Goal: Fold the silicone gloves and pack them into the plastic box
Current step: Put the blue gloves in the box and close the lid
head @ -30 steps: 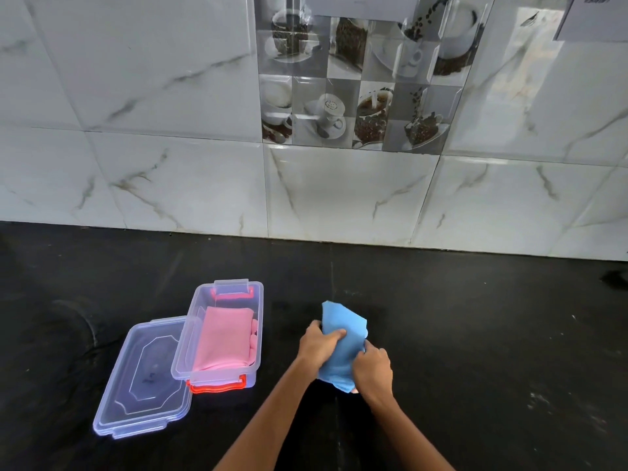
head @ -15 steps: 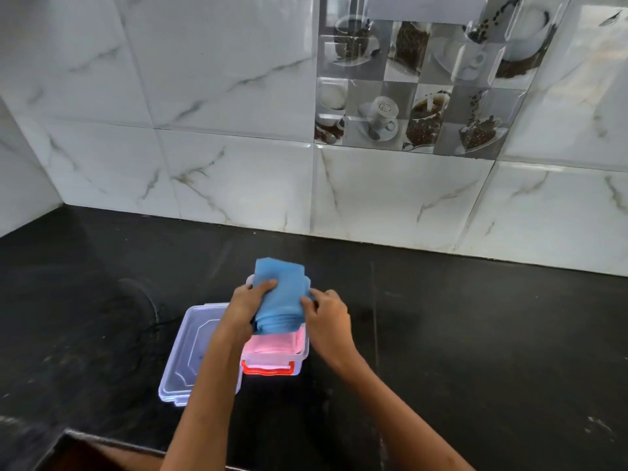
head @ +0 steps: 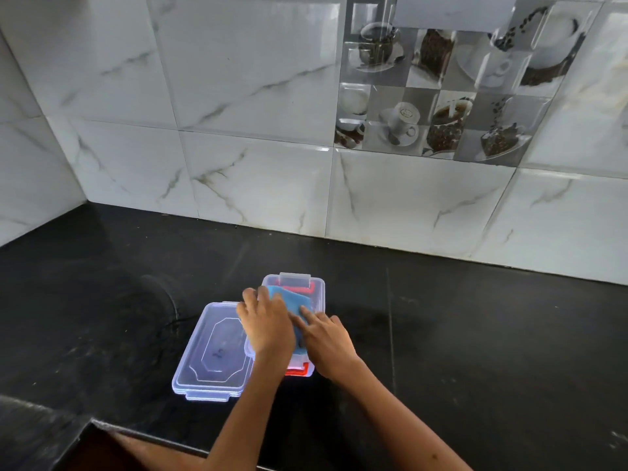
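The left hand lies flat, fingers spread, palm down on the folded blue glove, pressing it into the plastic box. The right hand has its grip loose too: fingers extended, the tips pushing on the glove's near right edge, nothing pinched. The blue glove sits inside the box, most of it hidden under the two hands; whether a second glove lies beneath it cannot be told from here. The box stands on the black table, with red clasps showing at its far and near ends. Its clear lid lies on the table touching the box's left side. By my judgement the folding is done and the packing nearly so; what remains is to seat the glove flat, lift the hands away, and perhaps fit the lid
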